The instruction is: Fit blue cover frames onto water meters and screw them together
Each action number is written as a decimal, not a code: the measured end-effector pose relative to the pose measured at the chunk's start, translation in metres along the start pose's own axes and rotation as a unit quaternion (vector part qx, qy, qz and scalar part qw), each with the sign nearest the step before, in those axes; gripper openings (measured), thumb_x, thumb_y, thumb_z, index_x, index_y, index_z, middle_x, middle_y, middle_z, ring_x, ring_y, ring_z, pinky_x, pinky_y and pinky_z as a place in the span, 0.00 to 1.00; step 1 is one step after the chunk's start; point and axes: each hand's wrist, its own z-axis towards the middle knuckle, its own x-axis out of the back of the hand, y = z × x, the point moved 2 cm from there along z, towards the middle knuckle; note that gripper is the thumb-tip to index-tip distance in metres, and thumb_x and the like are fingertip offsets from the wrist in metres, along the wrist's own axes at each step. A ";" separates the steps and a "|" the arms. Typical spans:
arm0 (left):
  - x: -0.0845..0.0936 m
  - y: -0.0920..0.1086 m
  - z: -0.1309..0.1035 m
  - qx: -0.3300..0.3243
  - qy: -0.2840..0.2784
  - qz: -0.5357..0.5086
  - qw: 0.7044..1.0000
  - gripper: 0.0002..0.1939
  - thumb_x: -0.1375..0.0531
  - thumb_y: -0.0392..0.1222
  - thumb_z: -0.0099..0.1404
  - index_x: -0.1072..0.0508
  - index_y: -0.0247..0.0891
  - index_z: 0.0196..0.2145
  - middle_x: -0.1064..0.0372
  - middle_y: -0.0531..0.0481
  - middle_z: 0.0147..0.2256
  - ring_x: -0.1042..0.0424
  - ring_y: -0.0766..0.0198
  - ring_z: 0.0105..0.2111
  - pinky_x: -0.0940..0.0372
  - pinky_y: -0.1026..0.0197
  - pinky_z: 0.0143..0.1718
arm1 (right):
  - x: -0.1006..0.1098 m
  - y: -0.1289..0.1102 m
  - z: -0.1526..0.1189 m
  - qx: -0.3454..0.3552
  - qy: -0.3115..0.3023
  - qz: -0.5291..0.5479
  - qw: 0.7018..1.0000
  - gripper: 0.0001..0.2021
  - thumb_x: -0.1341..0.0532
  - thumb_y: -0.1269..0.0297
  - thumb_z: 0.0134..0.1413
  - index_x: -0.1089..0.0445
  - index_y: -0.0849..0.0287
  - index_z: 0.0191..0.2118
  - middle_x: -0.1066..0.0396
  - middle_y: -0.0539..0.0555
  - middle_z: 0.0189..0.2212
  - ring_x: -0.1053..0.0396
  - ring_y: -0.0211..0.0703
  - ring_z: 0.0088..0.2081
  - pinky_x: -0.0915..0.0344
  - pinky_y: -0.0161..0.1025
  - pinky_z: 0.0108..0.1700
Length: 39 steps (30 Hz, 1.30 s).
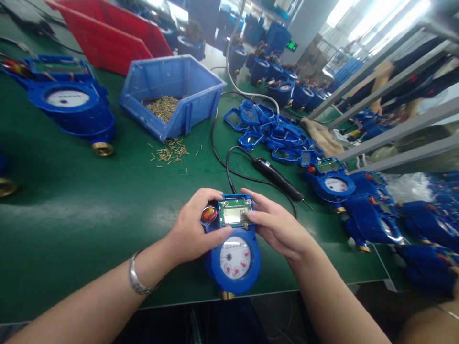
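A blue water meter (253, 258) with a round white dial lies at the front edge of the green table, its brass fitting toward me. Its upper housing is uncovered and shows a circuit board with a lit display (234, 216). My left hand (195, 227) grips the housing's left side, thumb below the display, beside a wrapped orange part (209, 214) with wires. On the right side, my right hand (276, 224) holds the housing, with fingertips at the display's edge. Behind the meter rests a black electric screwdriver (279, 179) with its cable.
A blue bin (204, 102) holds small screws, with loose screws (172, 152) before it. Blue cover frames (272, 129) are heaped behind the screwdriver. Another meter (71, 100) stands at left; several more meters (333, 184) line the right. A red bin (111, 38) is behind.
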 end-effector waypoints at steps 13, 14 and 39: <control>0.000 0.001 0.001 -0.003 -0.004 -0.008 1.000 0.21 0.36 0.41 0.52 0.38 0.40 0.43 0.34 0.43 0.44 0.32 0.55 0.45 0.35 0.53 0.45 | -0.007 0.009 -0.002 0.012 0.059 0.027 0.998 0.26 0.35 0.69 0.39 0.36 0.57 0.50 0.29 0.54 0.44 0.30 0.46 0.42 0.39 0.44 0.49; 0.000 0.001 0.001 -0.002 -0.004 -0.009 1.000 0.22 0.36 0.41 0.52 0.38 0.40 0.43 0.34 0.44 0.44 0.32 0.55 0.45 0.35 0.53 0.45 | -0.008 0.008 -0.002 0.015 0.059 0.025 0.998 0.25 0.35 0.69 0.40 0.36 0.56 0.49 0.29 0.54 0.44 0.30 0.46 0.42 0.38 0.43 0.48; 0.000 0.000 0.002 -0.007 -0.005 -0.004 1.000 0.21 0.37 0.41 0.52 0.38 0.38 0.43 0.35 0.44 0.43 0.32 0.57 0.43 0.35 0.55 0.43 | -0.020 -0.011 0.016 0.046 0.038 -0.229 0.972 0.20 0.34 0.62 0.38 0.37 0.61 0.40 0.33 0.51 0.33 0.35 0.40 0.32 0.38 0.39 0.33</control>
